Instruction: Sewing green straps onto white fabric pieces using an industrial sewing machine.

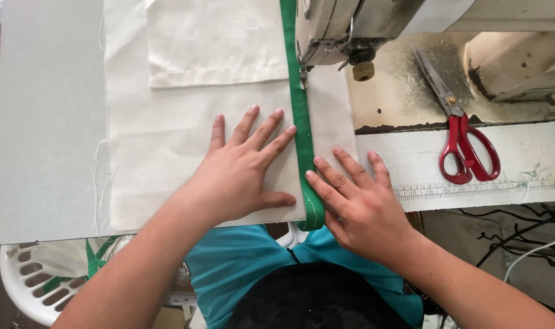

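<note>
A cream cloth panel [168,140] lies flat on the sewing table, with a green binding strip [299,116] running along its right edge up to the presser foot [303,76] of the sewing machine [350,24]. My left hand [244,170] presses flat on the cloth, fingers spread, fingertips touching the strip's left side. My right hand [356,201] rests on the cloth's right edge, its fingertips against the strip near its lower end. A smaller cream piece [216,42] lies on top of the panel at the back.
Red-handled scissors [463,134] lie on the machine bed to the right. A ruler strip [472,189] runs along the table's front edge. A white plastic basket [40,280] sits below the table at left. Dark cables [521,237] hang at lower right.
</note>
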